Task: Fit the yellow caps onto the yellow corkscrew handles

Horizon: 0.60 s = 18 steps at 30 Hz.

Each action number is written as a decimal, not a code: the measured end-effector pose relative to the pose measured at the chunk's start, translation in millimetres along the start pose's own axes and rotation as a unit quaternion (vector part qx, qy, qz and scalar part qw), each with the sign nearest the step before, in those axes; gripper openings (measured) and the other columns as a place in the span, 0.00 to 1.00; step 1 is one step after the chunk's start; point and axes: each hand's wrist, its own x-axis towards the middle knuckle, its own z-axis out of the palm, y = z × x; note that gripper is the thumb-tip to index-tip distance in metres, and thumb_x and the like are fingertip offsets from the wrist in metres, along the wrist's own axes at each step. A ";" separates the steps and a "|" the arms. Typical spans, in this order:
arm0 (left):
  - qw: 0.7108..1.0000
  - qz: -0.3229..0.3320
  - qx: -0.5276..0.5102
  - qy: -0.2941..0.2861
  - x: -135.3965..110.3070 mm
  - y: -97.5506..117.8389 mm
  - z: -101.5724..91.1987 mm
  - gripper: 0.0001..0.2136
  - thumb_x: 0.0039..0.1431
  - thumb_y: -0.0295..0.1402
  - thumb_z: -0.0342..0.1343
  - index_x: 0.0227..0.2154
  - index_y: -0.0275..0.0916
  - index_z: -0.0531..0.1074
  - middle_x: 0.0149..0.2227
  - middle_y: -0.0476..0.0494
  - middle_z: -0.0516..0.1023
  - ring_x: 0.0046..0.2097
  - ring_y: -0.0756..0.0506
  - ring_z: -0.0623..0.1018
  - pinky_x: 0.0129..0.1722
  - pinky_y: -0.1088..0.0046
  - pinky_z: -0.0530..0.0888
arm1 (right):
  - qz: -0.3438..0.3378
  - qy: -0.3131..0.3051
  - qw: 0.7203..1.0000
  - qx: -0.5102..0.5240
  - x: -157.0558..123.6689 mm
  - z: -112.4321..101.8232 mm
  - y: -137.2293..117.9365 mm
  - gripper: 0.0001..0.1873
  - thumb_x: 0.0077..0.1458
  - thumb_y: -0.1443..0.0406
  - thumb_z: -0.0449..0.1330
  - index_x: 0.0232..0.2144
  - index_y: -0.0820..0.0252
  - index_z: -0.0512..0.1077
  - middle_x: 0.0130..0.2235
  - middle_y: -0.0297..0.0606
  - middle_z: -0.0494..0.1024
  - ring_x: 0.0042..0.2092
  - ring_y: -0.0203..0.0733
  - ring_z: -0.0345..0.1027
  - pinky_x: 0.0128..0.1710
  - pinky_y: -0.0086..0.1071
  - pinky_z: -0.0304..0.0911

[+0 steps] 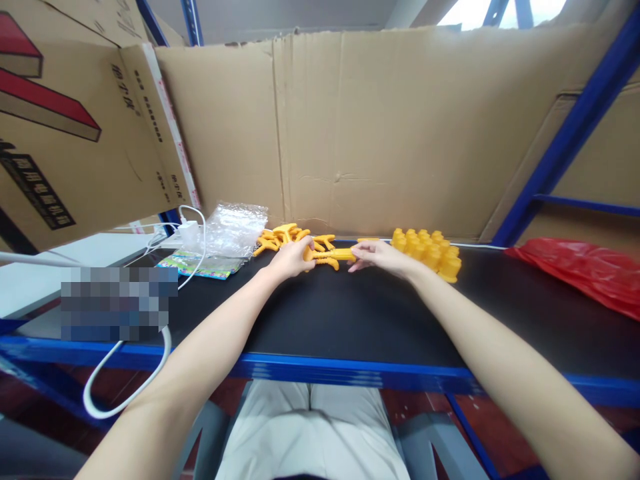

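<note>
Both my hands reach to the far side of a black tabletop (350,320). My left hand (291,258) is closed round one end of a long yellow plastic piece (334,255) with curved prongs. My right hand (379,256) pinches the other end of the same piece with its fingertips. Behind my left hand lies a heap of similar yellow pronged pieces (280,237). Just right of my right hand stands a cluster of yellow knobbed plastic parts (429,250).
A clear plastic bag (235,229) and a colourful printed sheet (197,265) lie at the left, with a white charger (189,233) and cable. A red plastic bag (585,270) sits at the right. Cardboard sheets (400,133) wall the back; blue shelf frame (570,133) rises right.
</note>
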 end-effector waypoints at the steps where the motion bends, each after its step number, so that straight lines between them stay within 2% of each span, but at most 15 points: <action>1: 1.000 -0.001 0.001 0.002 0.0 0.1 0.4 0.12 0.49 0.34 0.58 0.38 0.42 0.68 0.24 0.51 0.69 0.30 0.44 0.74 0.35 0.69 0.68 | 0.013 0.005 1.000 0.011 0.8 2.0 0.6 0.13 0.58 0.57 0.57 0.35 0.63 0.67 0.34 0.42 0.77 0.32 0.38 0.75 0.39 0.32 0.71; 4: 1.000 -0.005 0.008 0.004 0.0 -0.2 1.2 0.12 0.49 0.35 0.58 0.38 0.42 0.68 0.25 0.51 0.69 0.30 0.44 0.73 0.34 0.70 0.68 | 0.036 0.028 0.998 0.031 3.9 6.8 3.4 0.14 0.61 0.56 0.54 0.34 0.62 0.65 0.31 0.42 0.78 0.26 0.37 0.74 0.30 0.29 0.69; 7: 1.000 -0.005 0.012 0.003 0.6 -1.0 1.7 0.12 0.49 0.35 0.58 0.37 0.42 0.67 0.25 0.51 0.69 0.30 0.45 0.73 0.34 0.71 0.68 | 0.033 0.034 0.999 0.026 5.3 7.4 4.8 0.14 0.62 0.55 0.53 0.35 0.61 0.63 0.29 0.40 0.78 0.25 0.35 0.73 0.26 0.27 0.67; 10: 1.000 -0.004 0.009 0.000 1.2 -1.5 2.0 0.12 0.49 0.35 0.59 0.37 0.42 0.67 0.25 0.51 0.69 0.31 0.44 0.74 0.35 0.70 0.68 | 0.031 0.013 0.999 0.020 3.3 3.9 4.2 0.15 0.59 0.54 0.56 0.39 0.60 0.62 0.31 0.40 0.78 0.27 0.36 0.74 0.28 0.28 0.68; 13: 1.000 -0.004 0.002 0.001 1.1 -0.6 1.3 0.12 0.48 0.35 0.59 0.37 0.42 0.67 0.26 0.50 0.70 0.32 0.44 0.74 0.36 0.70 0.68 | 0.022 -0.019 0.999 0.025 0.4 -0.4 4.1 0.27 0.50 0.58 0.66 0.46 0.59 0.58 0.32 0.38 0.79 0.29 0.37 0.74 0.32 0.31 0.69; 15: 1.000 -0.007 -0.005 0.001 0.5 0.8 0.2 0.13 0.49 0.36 0.59 0.37 0.42 0.67 0.26 0.50 0.71 0.32 0.44 0.74 0.36 0.70 0.68 | 0.005 -0.031 0.999 0.031 0.0 -2.1 5.1 0.32 0.45 0.60 0.69 0.46 0.58 0.56 0.31 0.35 0.78 0.28 0.37 0.74 0.33 0.32 0.69; 18: 1.000 -0.010 -0.010 0.002 -0.3 2.7 -1.5 0.13 0.49 0.36 0.60 0.38 0.42 0.67 0.26 0.51 0.70 0.31 0.45 0.74 0.37 0.70 0.68 | -0.014 -0.024 0.999 0.029 1.6 -2.7 7.4 0.29 0.45 0.57 0.69 0.43 0.58 0.57 0.29 0.33 0.78 0.27 0.36 0.73 0.33 0.33 0.69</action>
